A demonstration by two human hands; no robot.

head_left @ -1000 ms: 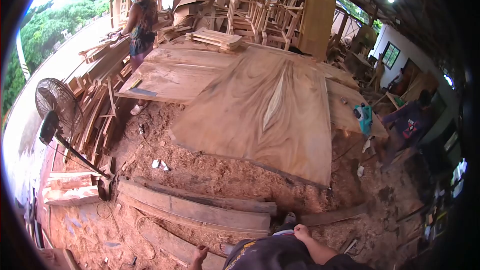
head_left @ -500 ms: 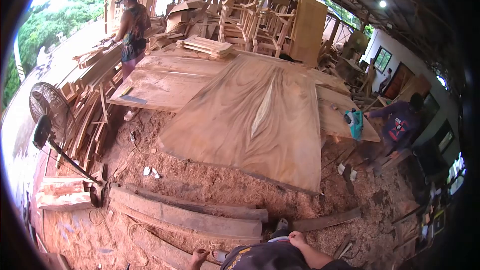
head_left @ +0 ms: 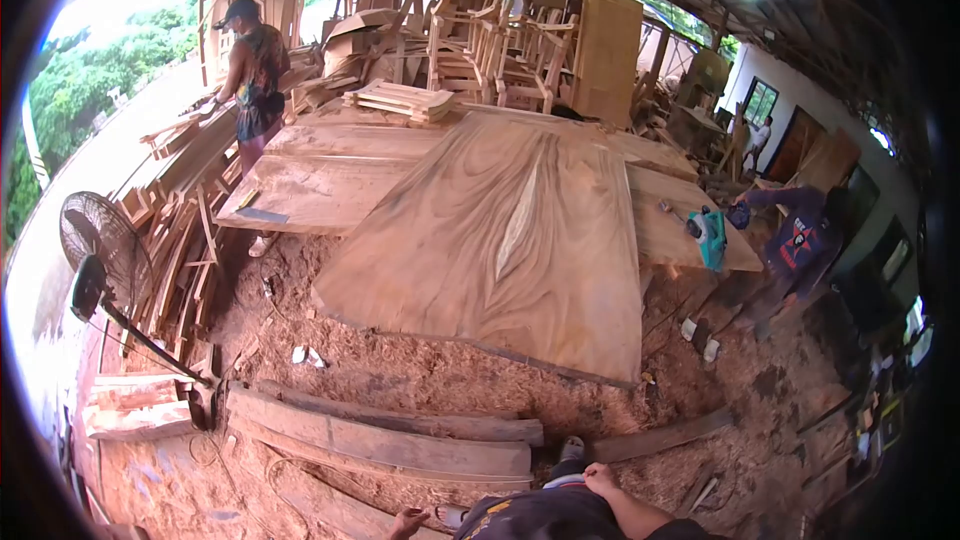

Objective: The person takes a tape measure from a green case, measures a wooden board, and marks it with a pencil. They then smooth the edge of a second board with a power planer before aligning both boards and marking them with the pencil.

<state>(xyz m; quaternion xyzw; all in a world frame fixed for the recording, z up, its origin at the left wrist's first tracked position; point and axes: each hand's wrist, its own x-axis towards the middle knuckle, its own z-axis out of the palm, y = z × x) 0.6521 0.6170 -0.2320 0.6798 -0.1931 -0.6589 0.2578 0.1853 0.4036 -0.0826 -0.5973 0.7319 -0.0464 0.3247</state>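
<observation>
At the bottom edge, my left hand [head_left: 408,522] hangs low over the sawdust beside my foot, fingers loosely stretched and nothing seen in them. My right hand [head_left: 600,478] is by my lap, its fingers curled in, with nothing visible in them. A dark shirt [head_left: 540,515] with yellow print covers my body between the two arms. In front of my feet lie long rough planks [head_left: 380,440]. Beyond them spreads a large wooden slab [head_left: 500,250] with dark swirling grain and a pale streak; neither hand touches it.
A co-worker [head_left: 800,230] bends at the right by a teal power planer [head_left: 709,238] on another board. Another person [head_left: 258,70] stands at the far left near stacked lumber. A fan [head_left: 100,240] stands at left; chair frames [head_left: 500,55] are piled behind.
The view has shifted slightly. The right-hand co-worker has leaned down, and their hand is a little higher beside the planer. My left hand's fingers look straighter; my right stays near my lap.
</observation>
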